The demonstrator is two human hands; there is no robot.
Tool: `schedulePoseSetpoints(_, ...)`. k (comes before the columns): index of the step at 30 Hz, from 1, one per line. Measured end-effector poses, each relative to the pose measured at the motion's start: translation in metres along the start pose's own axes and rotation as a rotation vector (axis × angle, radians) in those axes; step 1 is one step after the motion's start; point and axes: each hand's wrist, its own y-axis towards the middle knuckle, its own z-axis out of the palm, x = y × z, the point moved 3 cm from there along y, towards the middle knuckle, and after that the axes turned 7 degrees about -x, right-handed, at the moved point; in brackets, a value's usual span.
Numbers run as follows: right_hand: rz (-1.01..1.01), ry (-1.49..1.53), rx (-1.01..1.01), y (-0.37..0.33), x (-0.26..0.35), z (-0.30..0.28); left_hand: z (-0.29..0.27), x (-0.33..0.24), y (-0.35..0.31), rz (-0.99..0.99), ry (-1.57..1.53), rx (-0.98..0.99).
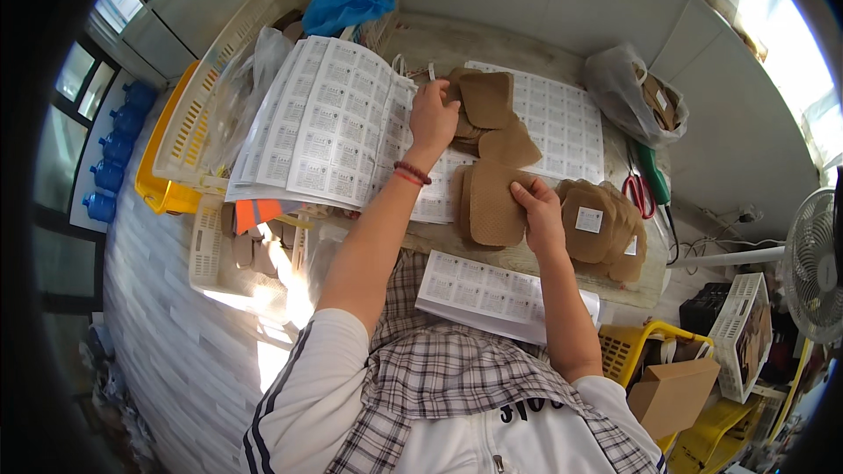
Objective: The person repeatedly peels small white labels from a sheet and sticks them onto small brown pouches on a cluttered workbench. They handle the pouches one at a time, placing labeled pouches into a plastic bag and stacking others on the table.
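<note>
Running partly out of sight beneath its load, the counter (492, 44) is carrying a thick stack of printed label sheets (338, 123). To their right, a heap of brown pads (488, 101) is lying with its lower layers covered. The left hand (434, 118) is curling at the heap's left side, its grip not showing clearly enough to tell whether it is holding anything. Near the front edge, the right hand (543, 219) is pinching a rounded brown pad (495, 204), thumb on top, other fingers hiding underneath.
</note>
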Motion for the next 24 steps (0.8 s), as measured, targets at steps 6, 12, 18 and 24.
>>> schedulePoseSetpoints(6,0.016,-0.077,0.082,0.002,0.007,-0.004,0.051,-0.004,0.077,0.067,0.228,0.287)
schedulePoseSetpoints(12,0.031,-0.23,0.046,0.016,0.036,-0.018,0.071,-0.009,0.09,0.165,0.16,0.402)
schedulePoseSetpoints(18,-0.163,-0.317,-0.087,0.07,0.088,-0.054,0.011,-0.037,0.088,-0.082,-0.889,0.543)
schedulePoseSetpoints(24,-0.736,-1.021,-0.478,0.142,0.096,-0.086,-0.016,-0.056,0.04,-0.186,-1.547,0.747)
